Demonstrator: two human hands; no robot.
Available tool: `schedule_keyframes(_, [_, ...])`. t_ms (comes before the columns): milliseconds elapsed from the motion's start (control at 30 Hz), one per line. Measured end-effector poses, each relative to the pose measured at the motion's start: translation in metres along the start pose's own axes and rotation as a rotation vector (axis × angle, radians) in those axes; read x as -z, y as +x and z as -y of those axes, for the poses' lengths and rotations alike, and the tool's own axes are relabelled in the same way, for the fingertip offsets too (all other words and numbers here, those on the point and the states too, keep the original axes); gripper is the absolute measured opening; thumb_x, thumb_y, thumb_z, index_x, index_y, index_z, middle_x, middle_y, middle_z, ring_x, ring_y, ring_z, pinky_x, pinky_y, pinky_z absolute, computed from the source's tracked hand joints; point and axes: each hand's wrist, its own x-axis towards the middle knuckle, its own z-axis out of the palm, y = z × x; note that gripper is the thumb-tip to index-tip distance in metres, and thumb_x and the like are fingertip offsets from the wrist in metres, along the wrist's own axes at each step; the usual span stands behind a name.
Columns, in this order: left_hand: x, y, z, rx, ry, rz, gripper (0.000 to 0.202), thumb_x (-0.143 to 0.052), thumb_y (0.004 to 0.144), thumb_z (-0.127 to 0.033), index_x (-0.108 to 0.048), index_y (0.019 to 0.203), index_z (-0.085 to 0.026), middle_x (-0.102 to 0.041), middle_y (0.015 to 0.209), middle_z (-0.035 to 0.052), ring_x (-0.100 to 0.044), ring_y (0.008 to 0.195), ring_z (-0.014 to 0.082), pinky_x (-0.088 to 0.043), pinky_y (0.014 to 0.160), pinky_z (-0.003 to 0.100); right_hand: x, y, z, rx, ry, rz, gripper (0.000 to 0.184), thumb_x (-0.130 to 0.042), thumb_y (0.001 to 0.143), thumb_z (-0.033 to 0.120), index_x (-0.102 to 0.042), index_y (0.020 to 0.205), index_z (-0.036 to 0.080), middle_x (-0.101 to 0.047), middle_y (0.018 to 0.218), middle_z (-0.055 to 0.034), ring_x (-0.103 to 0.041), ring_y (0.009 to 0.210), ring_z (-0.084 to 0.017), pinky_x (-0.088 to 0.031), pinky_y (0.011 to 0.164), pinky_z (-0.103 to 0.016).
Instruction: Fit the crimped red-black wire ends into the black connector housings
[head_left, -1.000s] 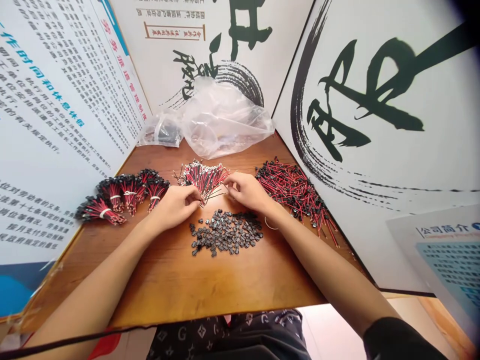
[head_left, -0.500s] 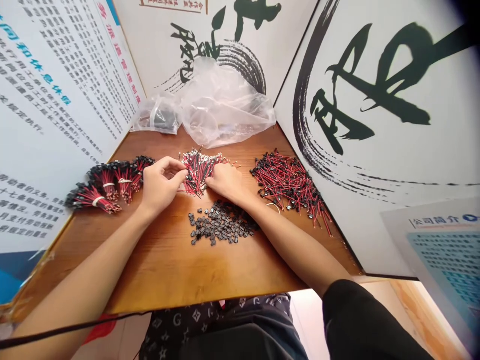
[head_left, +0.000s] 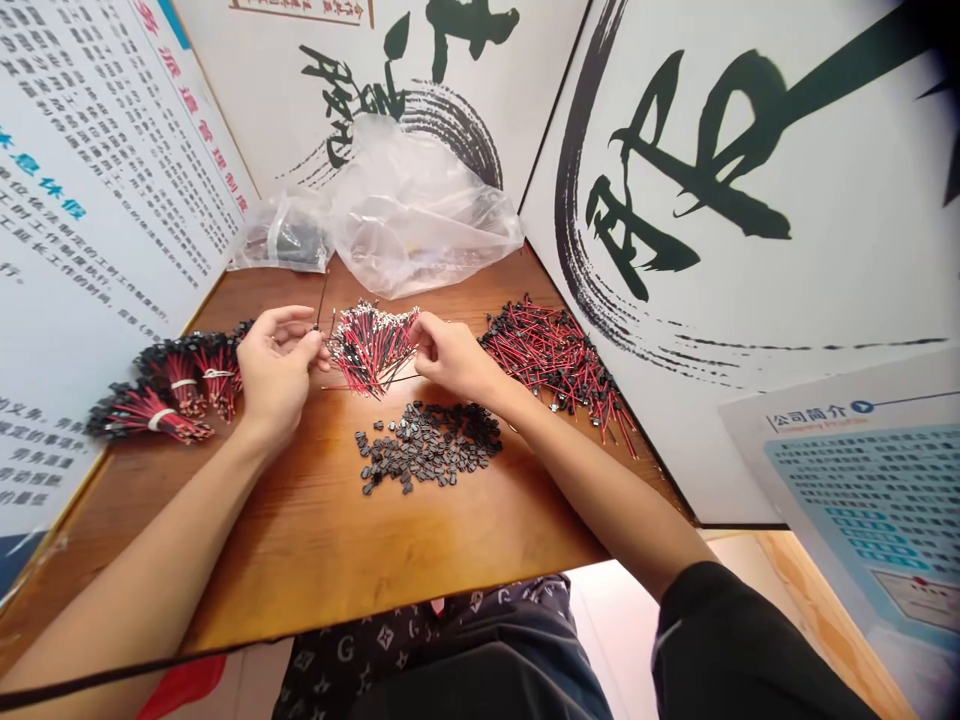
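Thumb and forefinger of our left hand (head_left: pixel 277 365) pinch one thin lead (head_left: pixel 322 300) upright, behind and left of the connectors (head_left: pixel 427 445). Our right hand (head_left: pixel 450 355), just behind the connectors, curls onto the loose wires (head_left: pixel 371 345); whether it grips any, we cannot tell. Bundles (head_left: pixel 172 385) lie well left of the connectors.

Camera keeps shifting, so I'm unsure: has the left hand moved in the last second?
Yes. The left hand has drawn left, off the loose wire pile toward the tied bundles, pinching a wire.
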Motion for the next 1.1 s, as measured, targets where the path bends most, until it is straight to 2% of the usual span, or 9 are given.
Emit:
schedule_keyframes(67, [-0.001, -0.002, -0.003, -0.019, -0.014, 0.04, 0.024, -0.065, 0.074, -0.011, -0.057, 0.093, -0.024, -0.058, 0.074, -0.0017, -0.058, 0.055, 0.0107, -0.048, 0.046, 0.023, 0.003, -0.015, -0.001, 0.036, 0.165, -0.038, 0.018, -0.047, 0.074, 0.007, -0.054, 0.086, 0.018, -0.055, 0.068, 0.0027, -0.047, 0.062, -0.011, -0.038, 0.064, -0.026])
schedule_keyframes(167, [-0.003, -0.01, -0.009, -0.028, 0.073, 0.14, 0.008, -0.061, 0.079, -0.014, -0.059, 0.08, -0.021, -0.056, 0.065, -0.0013, -0.056, 0.054, 0.0112, -0.048, 0.048, 0.024, 0.006, -0.04, -0.001, -0.034, 0.48, -0.081, 0.012, -0.05, 0.074, 0.014, -0.059, 0.081, 0.018, -0.056, 0.068, 0.0023, -0.048, 0.059, -0.01, -0.038, 0.058, -0.026])
schedule_keyframes(300, [-0.01, -0.025, -0.02, 0.035, 0.152, 0.273, 0.009, -0.059, 0.08, -0.017, -0.068, 0.082, -0.019, -0.06, 0.065, 0.0004, -0.058, 0.055, 0.0129, -0.051, 0.053, 0.027, 0.003, -0.06, 0.005, -0.154, 1.071, 0.074, 0.006, -0.058, 0.073, 0.018, -0.062, 0.077, 0.018, -0.057, 0.06, 0.0026, -0.048, 0.049, -0.01, -0.032, 0.046, -0.024])
schedule_keyframes(467, [-0.019, -0.042, -0.036, 0.017, 0.152, 0.43, 0.01, -0.062, 0.082, -0.02, -0.07, 0.087, -0.019, -0.062, 0.075, 0.0025, -0.061, 0.066, 0.0162, -0.052, 0.064, 0.031, -0.007, -0.067, 0.013, -0.184, 1.477, 0.163, 0.004, -0.065, 0.074, 0.02, -0.067, 0.077, 0.018, -0.055, 0.057, 0.0025, -0.043, 0.048, -0.009, -0.029, 0.045, -0.022])
schedule_keyframes(600, [-0.02, -0.047, -0.042, -0.008, 0.17, 0.5, 0.013, -0.063, 0.082, -0.018, -0.071, 0.092, -0.022, -0.063, 0.088, 0.0044, -0.061, 0.077, 0.0176, -0.052, 0.066, 0.031, -0.012, -0.069, 0.017, -0.175, 1.613, 0.207, 0.002, -0.066, 0.075, 0.02, -0.067, 0.076, 0.018, -0.054, 0.057, 0.0024, -0.041, 0.047, -0.008, -0.028, 0.047, -0.023])
schedule_keyframes(700, [-0.019, -0.048, -0.04, -0.042, 0.176, 0.546, 0.01, -0.064, 0.082, -0.016, -0.069, 0.087, -0.021, -0.062, 0.088, 0.0044, -0.06, 0.082, 0.018, -0.05, 0.07, 0.031, -0.012, -0.069, 0.019, -0.173, 1.639, 0.183, 0.004, -0.067, 0.076, 0.021, -0.068, 0.076, 0.017, -0.053, 0.056, 0.0021, -0.041, 0.046, -0.008, -0.027, 0.047, -0.023])
schedule_keyframes(900, [-0.019, -0.048, -0.039, -0.059, 0.169, 0.583, 0.003, -0.064, 0.084, -0.019, -0.067, 0.084, -0.02, -0.062, 0.084, 0.0044, -0.058, 0.08, 0.0184, -0.047, 0.07, 0.031, -0.012, -0.068, 0.02, -0.278, 1.612, 0.086, 0.009, -0.067, 0.077, 0.024, -0.066, 0.072, 0.016, -0.052, 0.056, 0.0016, -0.042, 0.045, -0.008, -0.025, 0.046, -0.023])
schedule_keyframes(1000, [-0.02, -0.048, -0.041, -0.055, 0.158, 0.571, 0.006, -0.063, 0.086, -0.021, -0.067, 0.081, -0.019, -0.062, 0.08, 0.0034, -0.057, 0.075, 0.0172, -0.046, 0.068, 0.031, -0.012, -0.067, 0.019, -0.274, 1.613, 0.061, 0.012, -0.067, 0.078, 0.026, -0.066, 0.072, 0.016, -0.051, 0.055, 0.0017, -0.041, 0.045, -0.008, -0.024, 0.046, -0.023])
schedule_keyframes(1100, [-0.021, -0.047, -0.042, -0.037, 0.145, 0.568, 0.013, -0.062, 0.087, -0.022, -0.066, 0.075, -0.018, -0.06, 0.074, 0.0024, -0.056, 0.071, 0.0159, -0.044, 0.067, 0.03, -0.01, -0.066, 0.018, -0.235, 1.665, 0.015, 0.025, -0.061, 0.084, 0.039, -0.068, 0.076, 0.017, -0.053, 0.059, 0.0005, -0.043, 0.047, -0.009, -0.028, 0.047, -0.023])
